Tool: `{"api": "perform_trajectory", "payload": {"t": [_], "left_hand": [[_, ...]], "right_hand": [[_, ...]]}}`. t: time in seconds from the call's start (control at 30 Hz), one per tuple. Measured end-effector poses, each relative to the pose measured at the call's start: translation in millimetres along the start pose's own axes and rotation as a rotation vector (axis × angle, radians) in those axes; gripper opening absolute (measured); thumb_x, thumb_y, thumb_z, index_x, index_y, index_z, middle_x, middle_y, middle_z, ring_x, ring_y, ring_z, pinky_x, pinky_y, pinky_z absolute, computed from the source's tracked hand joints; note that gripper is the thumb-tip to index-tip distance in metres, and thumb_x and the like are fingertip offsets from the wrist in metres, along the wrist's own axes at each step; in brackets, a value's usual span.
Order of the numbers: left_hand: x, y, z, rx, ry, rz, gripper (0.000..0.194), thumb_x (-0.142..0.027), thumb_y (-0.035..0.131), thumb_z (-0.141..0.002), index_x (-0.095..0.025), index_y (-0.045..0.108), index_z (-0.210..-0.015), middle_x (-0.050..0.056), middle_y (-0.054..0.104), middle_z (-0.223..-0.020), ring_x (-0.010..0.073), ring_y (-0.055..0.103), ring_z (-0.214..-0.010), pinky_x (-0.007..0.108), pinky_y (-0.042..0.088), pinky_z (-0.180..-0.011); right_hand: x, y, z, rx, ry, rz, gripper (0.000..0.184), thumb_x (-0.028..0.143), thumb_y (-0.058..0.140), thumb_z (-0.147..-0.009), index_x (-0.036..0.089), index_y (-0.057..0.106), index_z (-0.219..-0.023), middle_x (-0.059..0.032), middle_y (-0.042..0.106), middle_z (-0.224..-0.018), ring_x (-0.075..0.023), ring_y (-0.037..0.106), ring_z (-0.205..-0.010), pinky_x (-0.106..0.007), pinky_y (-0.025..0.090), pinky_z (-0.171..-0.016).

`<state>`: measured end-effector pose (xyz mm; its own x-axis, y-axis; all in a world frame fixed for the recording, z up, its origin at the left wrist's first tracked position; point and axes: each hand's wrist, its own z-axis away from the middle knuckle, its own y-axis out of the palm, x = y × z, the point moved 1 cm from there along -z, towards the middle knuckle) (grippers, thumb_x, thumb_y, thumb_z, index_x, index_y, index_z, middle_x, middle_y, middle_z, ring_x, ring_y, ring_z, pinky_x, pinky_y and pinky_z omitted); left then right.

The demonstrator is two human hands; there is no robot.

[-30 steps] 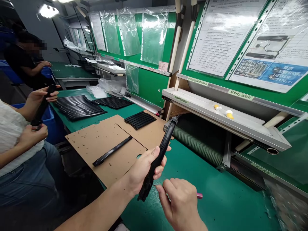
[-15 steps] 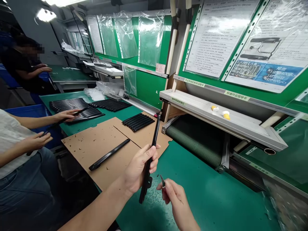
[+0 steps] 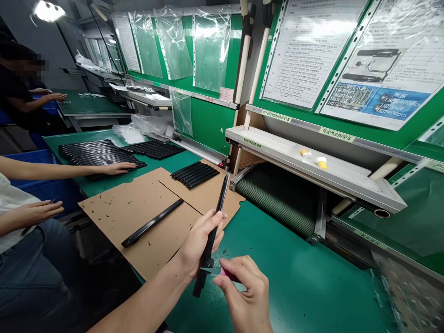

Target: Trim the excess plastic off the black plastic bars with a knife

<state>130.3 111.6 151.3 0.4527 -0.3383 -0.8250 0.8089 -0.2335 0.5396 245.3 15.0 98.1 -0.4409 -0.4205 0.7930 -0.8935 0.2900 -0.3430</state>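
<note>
"作业员岗位职责说明书" and "标准作业指导书" can be read on two pale green labels (image 3: pixel 276 115) along the metal rail (image 3: pixel 305 126), "样品放置区" on the shelf label (image 3: pixel 253 143), and "尾盖" and "2400pcs" on the blue panel (image 3: pixel 397 104) of the right-hand poster (image 3: pixel 412 55), while its smaller print is too small to be read.

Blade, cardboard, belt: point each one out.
Blade (image 3: pixel 213 270), head view, flat side near its middle.
Cardboard (image 3: pixel 138 199), head view, bare upper face.
Belt (image 3: pixel 277 199), head view, middle of its ribbed surface.
</note>
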Motion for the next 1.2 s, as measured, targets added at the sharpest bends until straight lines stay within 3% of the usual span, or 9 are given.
{"api": "perform_trajectory", "payload": {"t": [0.13, 0.23, 0.33, 0.4, 0.47, 0.63, 0.77, 1.03, 1.2], "left_hand": [[2.0, -0.3, 6.1, 0.014, -0.018, 0.061, 0.025, -0.042, 0.06, -0.091, -0.018, 0.054, -0.09, -0.01, 0.027, -0.051, 0.0054, 0.019, -0.04, 0.016, 0.019, -0.034], [5.5, 1.3, 12.1, -0.017, -0.003, 0.062, 0.024, -0.042, 0.059, -0.092, -0.019, 0.053, -0.091, -0.01, 0.025, -0.052, 0.0056, 0.019, -0.041, 0.016, 0.021, -0.035], [6.3, 2.9, 15.2, -0.091, 0.105, 0.046, 0.024, -0.04, 0.062, -0.09, -0.02, 0.05, -0.087, -0.01, 0.026, -0.052, 0.006, 0.02, -0.041, 0.017, 0.022, -0.037], [4.1, 2.9, 15.7, -0.153, 0.218, 0.034, 0.025, -0.037, 0.063, -0.09, -0.021, 0.046, -0.08, -0.009, 0.028, -0.053, 0.0071, 0.024, -0.043, 0.018, 0.025, -0.039], [1.0, 1.5, 16.6, -0.175, 0.295, 0.018, 0.028, -0.035, 0.061, -0.091, -0.021, 0.043, -0.075, -0.007, 0.032, -0.054, 0.0087, 0.031, -0.047, 0.02, 0.033, -0.044], [-1.1, -9.0, 23.2, -0.011, 0.307, -0.147, 0.017, -0.031, 0.068, -0.086, -0.02, 0.059, -0.077, 0.003, 0.06, -0.08, 0.0192, 0.06, -0.088, 0.029, 0.05, -0.085], [0.2, -15.0, 25.6, -0.14, 0.463, -0.186, 0.01, -0.029, 0.075, -0.081, -0.024, 0.066, -0.079, 0.004, 0.068, -0.099, 0.0285, 0.059, -0.114, 0.041, 0.046, -0.105], [-2.9, 1.3, 32.9, -0.234, 0.686, -0.274, 0.013, -0.027, 0.075, -0.08, -0.026, 0.063, -0.076, 0.0, 0.069, -0.097, 0.027, 0.065, -0.109, 0.042, 0.048, -0.105], [1.8, -1.8, 43.9, -0.242, 0.671, -0.336, 0.011, -0.028, 0.072, -0.082, -0.027, 0.063, -0.077, 0.0, 0.069, -0.096, 0.0257, 0.065, -0.108, 0.04, 0.049, -0.104]], "right_hand": [[-1.9, 2.3, -5.9, -0.208, -0.031, 0.083, 0.017, 0.024, 0.067, -0.09, 0.024, 0.072, -0.106, -0.0041, 0.069, -0.084, -0.0177, 0.063, -0.076, -0.028, 0.051, -0.066], [-7.0, -2.3, -17.4, -0.366, 0.164, 0.073, 0.021, 0.035, 0.062, -0.093, 0.02, 0.073, -0.103, -0.0074, 0.069, -0.089, -0.0179, 0.063, -0.077, -0.026, 0.05, -0.064], [-2.8, -2.5, -27.7, -0.11, 0.363, -0.078, 0.034, 0.046, 0.053, -0.095, 0.018, 0.072, -0.089, -0.003, 0.06, -0.073, -0.014, 0.052, -0.062, -0.024, 0.039, -0.052], [6.0, 0.3, -32.0, 0.1, 0.402, -0.176, 0.033, 0.045, 0.058, -0.091, 0.017, 0.067, -0.075, 0.0013, 0.048, -0.064, -0.0111, 0.041, -0.056, -0.024, 0.03, -0.05], [13.4, 0.8, -37.3, 0.177, 0.412, -0.207, 0.031, 0.041, 0.067, -0.083, 0.016, 0.061, -0.064, 0.0035, 0.041, -0.062, -0.0094, 0.035, -0.055, -0.024, 0.026, -0.049], [9.7, -22.8, -59.3, 0.02, 0.345, 0.007, 0.027, 0.044, 0.065, -0.086, 0.018, 0.07, -0.079, 0.0015, 0.049, -0.065, -0.0125, 0.045, -0.059, -0.025, 0.034, -0.054], [3.4, -34.7, -61.7, -0.145, 0.281, 0.148, 0.043, 0.049, 0.045, -0.099, 0.024, 0.063, -0.128, -0.0055, 0.062, -0.091, -0.0173, 0.06, -0.078, -0.026, 0.046, -0.065], [-4.5, 8.3, -34.8, -0.236, 0.212, 0.076, 0.03, 0.042, 0.055, -0.097, 0.021, 0.072, -0.108, -0.0078, 0.067, -0.091, -0.0179, 0.065, -0.076, -0.024, 0.052, -0.06], [-14.1, -3.2, -37.8, -0.374, 0.137, 0.179, 0.028, 0.037, 0.057, -0.096, 0.019, 0.073, -0.11, -0.009, 0.069, -0.093, -0.0192, 0.066, -0.082, -0.026, 0.053, -0.066]]}}
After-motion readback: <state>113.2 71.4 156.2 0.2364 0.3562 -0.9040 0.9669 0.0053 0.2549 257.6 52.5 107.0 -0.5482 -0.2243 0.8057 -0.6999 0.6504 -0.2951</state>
